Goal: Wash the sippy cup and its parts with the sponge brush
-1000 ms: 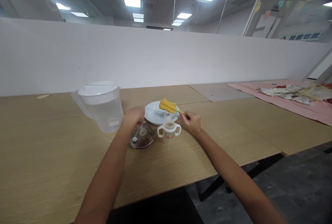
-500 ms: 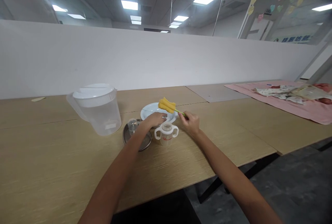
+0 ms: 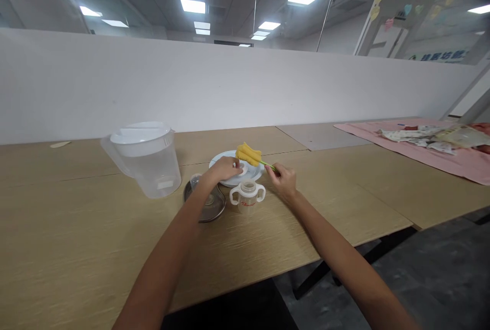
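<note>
My right hand (image 3: 283,179) is closed around the green handle of a yellow sponge bottle brush (image 3: 248,154), its head raised over a white plate (image 3: 218,159). Over the same plate, the fingers of my left hand (image 3: 225,169) pinch a small white round lid (image 3: 243,169), just below the sponge head. In front of the plate stands a clear baby bottle (image 3: 248,198) with two white handles and an uncovered neck. Left of it lies a round metal tray (image 3: 212,213), partly behind my left forearm, with a small clear cup (image 3: 195,181) in it.
A large translucent pitcher (image 3: 147,161) with a white lid stands at the left. At the far right, a pink cloth (image 3: 432,164) bears packets and papers. A white wall (image 3: 245,85) runs along the table's back, and the front edge slants across the lower right.
My left hand has lifted slightly and drawn back to the left, so the small white lid now shows in its fingers. The brush has stayed nearly in place; the view shifted slightly.
</note>
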`<state>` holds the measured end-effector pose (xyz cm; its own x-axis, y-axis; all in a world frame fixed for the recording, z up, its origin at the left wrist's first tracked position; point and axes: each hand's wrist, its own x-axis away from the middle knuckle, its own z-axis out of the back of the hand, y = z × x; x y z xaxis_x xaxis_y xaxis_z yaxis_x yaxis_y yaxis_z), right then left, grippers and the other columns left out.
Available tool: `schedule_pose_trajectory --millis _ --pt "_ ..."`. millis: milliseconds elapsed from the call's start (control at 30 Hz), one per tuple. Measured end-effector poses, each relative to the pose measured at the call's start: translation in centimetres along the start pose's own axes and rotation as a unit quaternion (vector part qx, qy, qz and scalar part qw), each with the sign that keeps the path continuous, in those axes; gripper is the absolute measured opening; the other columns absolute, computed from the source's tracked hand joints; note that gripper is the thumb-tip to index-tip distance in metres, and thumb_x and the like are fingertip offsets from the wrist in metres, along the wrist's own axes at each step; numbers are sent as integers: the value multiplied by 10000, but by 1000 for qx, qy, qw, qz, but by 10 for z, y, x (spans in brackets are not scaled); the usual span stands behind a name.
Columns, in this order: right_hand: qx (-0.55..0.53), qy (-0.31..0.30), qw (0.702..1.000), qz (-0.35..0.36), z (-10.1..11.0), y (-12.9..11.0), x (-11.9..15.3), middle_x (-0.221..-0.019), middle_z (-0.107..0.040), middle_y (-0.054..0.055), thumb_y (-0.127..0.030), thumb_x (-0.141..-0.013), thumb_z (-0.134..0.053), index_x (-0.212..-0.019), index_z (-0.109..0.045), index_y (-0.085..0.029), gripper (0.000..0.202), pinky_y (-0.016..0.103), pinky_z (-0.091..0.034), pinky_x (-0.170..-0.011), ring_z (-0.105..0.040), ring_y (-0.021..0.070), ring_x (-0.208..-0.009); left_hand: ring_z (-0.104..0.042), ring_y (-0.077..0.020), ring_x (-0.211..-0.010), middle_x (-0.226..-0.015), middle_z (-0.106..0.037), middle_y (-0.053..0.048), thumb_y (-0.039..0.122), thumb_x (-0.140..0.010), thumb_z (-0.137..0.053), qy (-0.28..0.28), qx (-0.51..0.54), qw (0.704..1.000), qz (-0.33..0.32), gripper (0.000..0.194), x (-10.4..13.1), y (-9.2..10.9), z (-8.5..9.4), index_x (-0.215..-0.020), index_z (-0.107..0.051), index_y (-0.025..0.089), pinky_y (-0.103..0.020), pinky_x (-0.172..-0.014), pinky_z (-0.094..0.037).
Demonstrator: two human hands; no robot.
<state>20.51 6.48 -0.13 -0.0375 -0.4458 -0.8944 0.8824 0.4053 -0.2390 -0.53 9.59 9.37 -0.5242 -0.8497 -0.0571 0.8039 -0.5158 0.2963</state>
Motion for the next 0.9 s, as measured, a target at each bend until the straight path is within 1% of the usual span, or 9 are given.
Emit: schedule_pose_trajectory --millis 100,167,267,367,467,567,767,900 --pt "-10 -1 1000 1 -1 -1 1 -476 -396 -24 -430 -859 -445 -524 -441 -150 437 204 -246 -492 -329 65 -460 -580 -171 -826 -927 -646 -27 390 -741 -504 36 85 995 -49 300 11 -2 20 -933 -610 185 -231 -674 -418" --pt "-24 -1 1000 -10 -1 -2 0 -478 -387 -28 -439 -861 -439 -526 -430 -150 442 203 -244 -492 -324 63 -460 -575 -162 -794 -857 -642 -16 384 -718 -538 71 147 983 -87 278 18 -1 31 -886 -607 173 -230 -664 -419" --pt "-41 6 998 -54 0 -4 -3 -465 -357 -37 -459 -865 -419 -525 -403 -152 458 202 -235 -488 -299 61 -456 -563 -148 -745 -765 -619 -4 356 -692 -575 111 185 969 -118 214 27 4 40 -771 -591 158 -233 -666 -417" --pt "-41 0 995 -87 2 -5 -6 -452 -334 -42 -482 -867 -395 -519 -378 -155 478 202 -225 -487 -273 61 -454 -562 -135 -752 -777 -613 -2 323 -688 -583 129 218 957 -138 178 32 11 43 -752 -577 158 -234 -698 -421" --pt "-25 -16 994 -103 2 -6 -6 -452 -344 -39 -497 -866 -377 -517 -386 -155 490 206 -216 -487 -268 62 -454 -562 -132 -751 -766 -604 -2 320 -690 -583 141 242 949 -143 174 35 17 43 -746 -571 155 -232 -698 -424" --pt "-6 -31 994 -102 2 -6 -6 -458 -368 -33 -506 -862 -377 -518 -413 -152 495 210 -210 -488 -284 63 -452 -564 -136 -764 -769 -605 -6 333 -695 -579 150 249 947 -139 189 35 19 43 -744 -574 151 -235 -708 -432" --pt "6 -44 994 -95 1 -5 -6 -461 -393 -23 -509 -864 -367 -522 -441 -149 502 207 -214 -484 -321 66 -448 -565 -148 -816 -819 -611 -21 332 -686 -587 196 242 943 -116 200 31 21 40 -767 -576 150 -258 -783 -450" --pt "13 -52 994 -96 1 -5 -7 -452 -395 -21 -513 -862 -362 -515 -443 -150 509 210 -207 -475 -316 68 -440 -564 -152 -829 -837 -605 -25 321 -682 -585 225 234 938 -124 188 29 21 39 -771 -560 157 -273 -811 -456"
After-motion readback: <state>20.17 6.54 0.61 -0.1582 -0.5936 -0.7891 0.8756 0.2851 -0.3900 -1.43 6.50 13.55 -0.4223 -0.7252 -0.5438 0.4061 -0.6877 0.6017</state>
